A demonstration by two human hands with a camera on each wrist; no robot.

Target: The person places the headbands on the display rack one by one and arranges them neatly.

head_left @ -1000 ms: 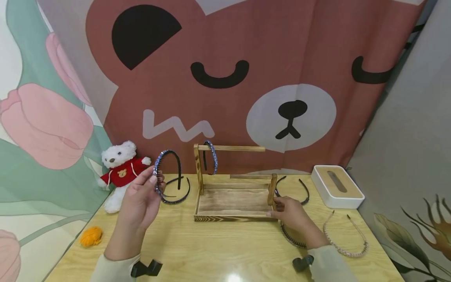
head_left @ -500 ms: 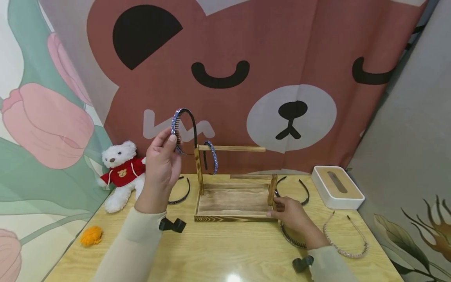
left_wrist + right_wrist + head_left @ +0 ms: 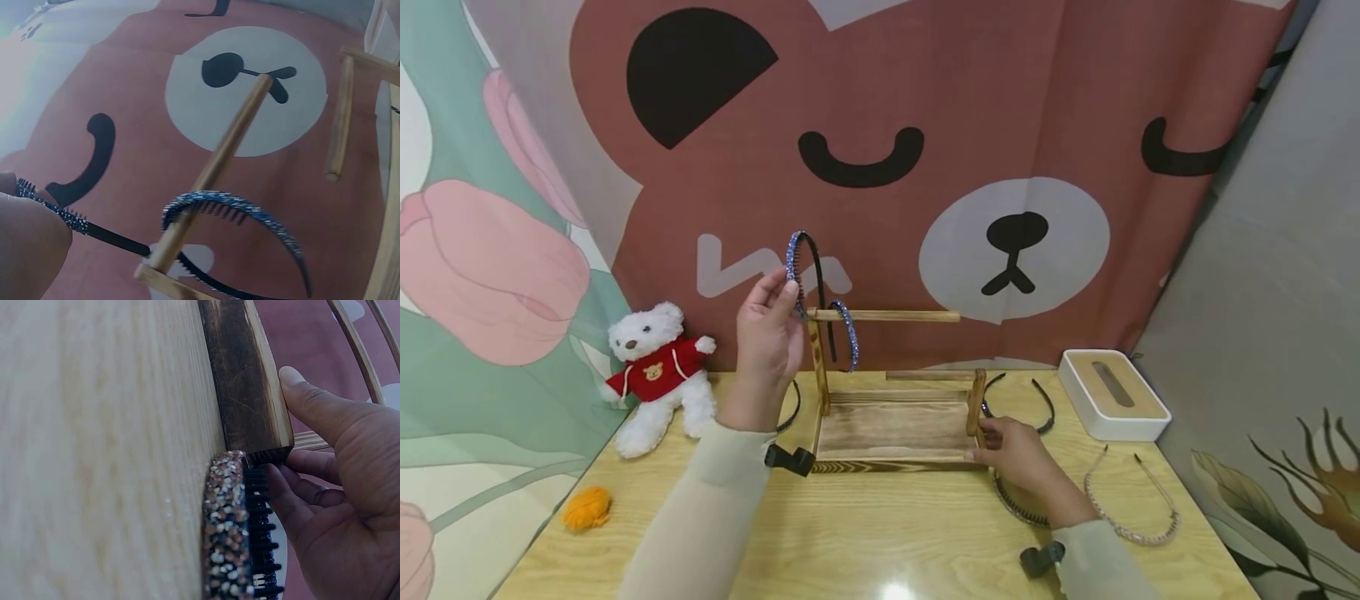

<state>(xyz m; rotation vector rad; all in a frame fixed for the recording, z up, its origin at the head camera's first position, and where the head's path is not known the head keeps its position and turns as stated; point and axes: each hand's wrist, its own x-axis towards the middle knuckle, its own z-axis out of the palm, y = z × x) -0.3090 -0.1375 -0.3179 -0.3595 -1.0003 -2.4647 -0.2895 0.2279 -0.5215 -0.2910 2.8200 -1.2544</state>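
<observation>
My left hand point(image 3: 767, 337) pinches a blue beaded headband point(image 3: 792, 254) with black comb teeth, its open ends down, by the left end of the wooden rack's upper rod point(image 3: 902, 316). In the left wrist view, the thumb presses the beaded band point(image 3: 69, 219). Another blue beaded headband point(image 3: 852, 337) hangs on that rod, close to the upright. My right hand point(image 3: 1018, 454) grips the right front corner of the rack's tray point(image 3: 895, 467); the right wrist view has its thumb on the dark wooden edge point(image 3: 247, 381), some fingers partly hidden.
A bronze-beaded headband point(image 3: 226, 531) lies beside the tray corner, partly under my right hand. Dark headbands lie behind point(image 3: 1051, 408) and left of the rack; a pink one point(image 3: 1142, 537) lies right. A white bear point(image 3: 651, 362), orange yarn point(image 3: 587, 508) and tissue box point(image 3: 1116, 396) stand around.
My left hand has risen from left of the rack and moved right, carrying the blue headband to the upper rod's left end. The right hand keeps its grip on the tray corner.
</observation>
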